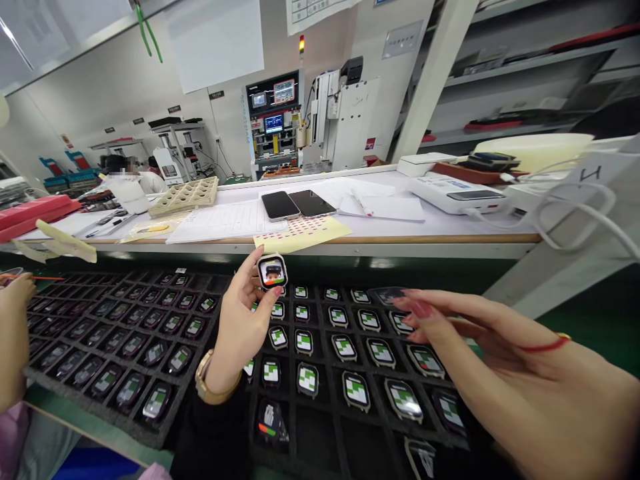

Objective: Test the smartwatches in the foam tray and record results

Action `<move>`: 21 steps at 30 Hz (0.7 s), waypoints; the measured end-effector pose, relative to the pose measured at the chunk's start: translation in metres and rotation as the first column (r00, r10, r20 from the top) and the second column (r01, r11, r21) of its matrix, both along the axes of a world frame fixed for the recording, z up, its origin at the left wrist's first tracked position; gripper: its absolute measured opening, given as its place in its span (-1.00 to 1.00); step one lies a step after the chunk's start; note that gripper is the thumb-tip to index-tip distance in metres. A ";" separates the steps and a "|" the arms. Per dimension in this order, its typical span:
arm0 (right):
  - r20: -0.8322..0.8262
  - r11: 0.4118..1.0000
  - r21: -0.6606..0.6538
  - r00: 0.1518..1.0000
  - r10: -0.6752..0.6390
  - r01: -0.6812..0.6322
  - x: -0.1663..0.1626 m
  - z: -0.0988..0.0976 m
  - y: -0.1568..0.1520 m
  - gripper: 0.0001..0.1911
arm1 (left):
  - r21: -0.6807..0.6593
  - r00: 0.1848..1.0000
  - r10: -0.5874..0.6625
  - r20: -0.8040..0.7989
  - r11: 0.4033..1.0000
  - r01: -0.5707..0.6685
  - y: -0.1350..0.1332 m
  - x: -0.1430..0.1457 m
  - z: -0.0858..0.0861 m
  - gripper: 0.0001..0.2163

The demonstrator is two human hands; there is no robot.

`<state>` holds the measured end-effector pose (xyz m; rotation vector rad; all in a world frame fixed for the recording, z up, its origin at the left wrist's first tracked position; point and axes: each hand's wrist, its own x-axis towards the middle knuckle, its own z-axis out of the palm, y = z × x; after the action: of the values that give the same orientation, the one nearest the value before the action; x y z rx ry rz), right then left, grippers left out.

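Note:
My left hand [243, 320] is raised above a black foam tray [325, 427] and pinches a small square smartwatch body [273, 271] with a lit screen between thumb and fingers. My right hand [480, 353], fingers stretched out, holds a thin clear film [390, 294] at its fingertips above the tray's far right cells. The tray's cells hold several watch bodies [306, 378] with green and white screens.
A second black tray [125, 347] of watch bodies lies to the left, with another person's hand [13, 333] at its left edge. Behind, a white bench carries two phones [297, 204], a yellow sticker sheet [300, 232], papers, a beige tray [185, 195] and a white device [457, 193] with cables.

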<state>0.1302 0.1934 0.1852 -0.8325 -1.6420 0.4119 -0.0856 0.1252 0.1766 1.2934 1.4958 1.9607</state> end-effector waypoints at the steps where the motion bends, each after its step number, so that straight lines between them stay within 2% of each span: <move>1: 0.000 1.000 -0.001 1.000 0.000 0.000 0.000 -0.001 0.001 -0.94 | 0.002 1.000 0.001 0.003 1.000 -0.001 0.000 0.000 0.000 -0.44; 8: 0.001 0.998 0.052 0.999 0.040 -0.040 0.003 -0.005 0.006 -0.94 | 0.008 1.000 -0.002 -0.005 1.000 0.002 0.000 0.000 -0.001 -0.45; 14: 0.009 1.000 -0.001 1.000 0.010 -0.010 0.001 -0.002 0.003 -0.92 | 0.001 1.000 -0.008 -0.005 1.000 0.008 0.000 0.000 -0.001 -0.46; 18: 0.004 0.998 0.050 1.000 0.030 -0.030 0.000 -0.003 0.005 -0.93 | -0.017 1.000 -0.003 -0.007 1.000 0.003 0.000 0.001 0.000 -0.44; 21: 0.015 0.999 0.029 0.999 0.028 -0.029 0.002 -0.003 0.005 -0.92 | -0.025 1.000 -0.022 -0.002 0.999 0.022 0.000 0.003 -0.001 -0.44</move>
<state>0.1320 0.1986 0.1824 -0.7931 -1.6709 0.4020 -0.0826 0.1256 0.1754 1.2961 1.4962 1.9220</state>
